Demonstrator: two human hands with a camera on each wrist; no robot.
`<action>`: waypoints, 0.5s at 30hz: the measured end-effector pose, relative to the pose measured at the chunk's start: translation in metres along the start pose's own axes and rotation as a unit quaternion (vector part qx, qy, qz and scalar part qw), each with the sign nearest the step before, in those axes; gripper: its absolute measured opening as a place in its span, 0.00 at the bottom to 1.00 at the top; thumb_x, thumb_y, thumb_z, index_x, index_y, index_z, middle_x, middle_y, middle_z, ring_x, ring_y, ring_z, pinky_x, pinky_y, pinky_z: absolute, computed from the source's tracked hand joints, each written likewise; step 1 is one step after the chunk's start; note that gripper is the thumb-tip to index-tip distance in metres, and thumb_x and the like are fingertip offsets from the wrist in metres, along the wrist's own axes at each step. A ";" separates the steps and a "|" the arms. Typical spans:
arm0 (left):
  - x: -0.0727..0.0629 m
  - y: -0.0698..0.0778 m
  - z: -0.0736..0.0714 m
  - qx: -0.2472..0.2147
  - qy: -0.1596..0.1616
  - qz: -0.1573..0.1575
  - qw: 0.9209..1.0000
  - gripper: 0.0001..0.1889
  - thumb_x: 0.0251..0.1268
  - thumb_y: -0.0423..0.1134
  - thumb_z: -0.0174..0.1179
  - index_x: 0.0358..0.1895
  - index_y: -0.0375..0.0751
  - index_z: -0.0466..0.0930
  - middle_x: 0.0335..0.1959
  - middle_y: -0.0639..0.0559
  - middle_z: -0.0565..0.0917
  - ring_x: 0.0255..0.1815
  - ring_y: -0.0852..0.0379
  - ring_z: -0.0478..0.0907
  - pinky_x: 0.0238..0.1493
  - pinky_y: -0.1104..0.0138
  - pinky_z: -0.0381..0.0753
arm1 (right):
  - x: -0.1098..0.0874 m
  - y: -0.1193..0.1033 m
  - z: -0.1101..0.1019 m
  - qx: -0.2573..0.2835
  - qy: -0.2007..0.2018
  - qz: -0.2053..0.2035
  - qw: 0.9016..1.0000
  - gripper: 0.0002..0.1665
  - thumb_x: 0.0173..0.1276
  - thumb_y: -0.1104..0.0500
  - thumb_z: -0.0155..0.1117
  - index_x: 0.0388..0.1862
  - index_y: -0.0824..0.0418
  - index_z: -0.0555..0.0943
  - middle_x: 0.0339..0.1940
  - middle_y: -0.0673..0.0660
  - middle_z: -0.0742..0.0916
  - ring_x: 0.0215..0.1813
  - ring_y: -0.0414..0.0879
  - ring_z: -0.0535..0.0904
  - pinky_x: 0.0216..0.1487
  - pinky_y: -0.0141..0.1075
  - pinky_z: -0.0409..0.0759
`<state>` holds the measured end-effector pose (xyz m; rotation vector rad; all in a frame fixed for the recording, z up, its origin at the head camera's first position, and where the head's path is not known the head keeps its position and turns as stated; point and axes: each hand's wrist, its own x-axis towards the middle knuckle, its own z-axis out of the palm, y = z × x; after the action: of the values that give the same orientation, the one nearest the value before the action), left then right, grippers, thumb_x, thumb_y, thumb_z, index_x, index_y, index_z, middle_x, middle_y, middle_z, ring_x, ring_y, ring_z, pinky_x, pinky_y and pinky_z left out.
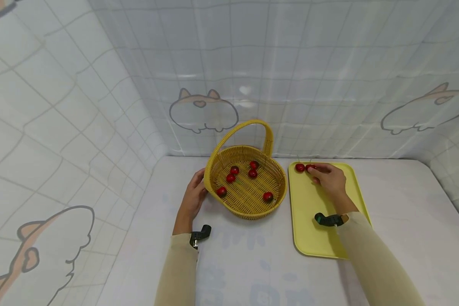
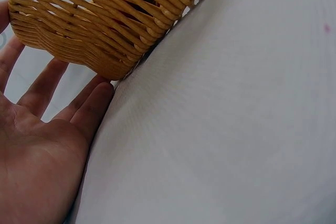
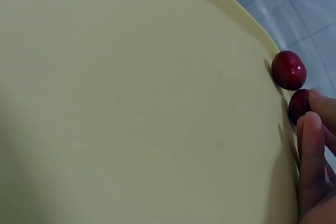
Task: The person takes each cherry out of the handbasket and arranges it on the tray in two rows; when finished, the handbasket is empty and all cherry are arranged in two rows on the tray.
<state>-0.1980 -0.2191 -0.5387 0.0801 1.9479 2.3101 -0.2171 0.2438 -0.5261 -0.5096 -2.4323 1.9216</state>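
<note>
A yellow woven basket [image 1: 253,216] with a tall arched handle stands left of a pale yellow tray [image 1: 307,231]. My left hand [image 1: 193,199] rests against the basket's left side, its fingers spread along the weave in the left wrist view. Over the tray's far edge, my right hand [image 1: 332,182] pinches a dark red cherry [image 3: 299,105] between thumb and fingers. Right beside it on the tray lies another cherry [image 3: 289,71], with a thin stem showing in the head view. Inside the basket, several cherries [image 1: 267,196] are scattered over the bottom.
Both containers stand on a white-covered table [image 1: 245,263]. A tiled-pattern curtain [image 1: 298,85] with cartoon animals hangs behind and at the sides. The basket handle [image 1: 229,135] arches over the basket's far left part.
</note>
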 end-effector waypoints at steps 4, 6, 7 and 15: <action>0.000 0.001 0.001 -0.001 0.000 0.000 1.000 0.25 0.74 0.43 0.60 0.73 0.51 0.70 0.76 0.53 0.67 0.74 0.49 0.67 0.65 0.67 0.75 | 0.000 -0.001 0.000 -0.014 0.000 0.002 1.000 0.31 0.67 0.46 0.73 0.63 0.61 0.82 0.33 0.35 0.84 0.28 0.32 0.84 0.34 0.26 0.83; 0.000 0.001 0.001 0.000 0.000 0.001 1.000 0.25 0.75 0.42 0.59 0.73 0.51 0.70 0.76 0.53 0.67 0.74 0.49 0.67 0.66 0.67 0.75 | 0.001 -0.001 0.000 -0.022 -0.001 0.003 1.000 0.31 0.67 0.45 0.72 0.63 0.60 0.82 0.31 0.35 0.85 0.28 0.32 0.84 0.33 0.27 0.83; 0.000 0.001 0.001 0.000 0.000 0.001 1.000 0.25 0.75 0.42 0.59 0.73 0.51 0.70 0.76 0.53 0.67 0.74 0.49 0.67 0.66 0.67 0.75 | 0.001 -0.001 0.000 -0.024 -0.001 0.004 1.000 0.31 0.67 0.44 0.72 0.63 0.60 0.82 0.30 0.35 0.85 0.28 0.33 0.84 0.33 0.27 0.83; -0.001 0.001 0.001 0.001 -0.001 0.004 1.000 0.25 0.75 0.42 0.59 0.73 0.51 0.70 0.76 0.53 0.68 0.73 0.50 0.68 0.65 0.67 0.75 | 0.004 0.000 0.000 -0.043 -0.006 0.012 0.999 0.35 0.68 0.39 0.68 0.64 0.60 0.82 0.27 0.38 0.86 0.27 0.33 0.84 0.32 0.27 0.82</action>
<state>-0.1970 -0.2182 -0.5372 0.0900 1.9529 2.3113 -0.2209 0.2447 -0.5271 -0.5353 -2.5373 1.8393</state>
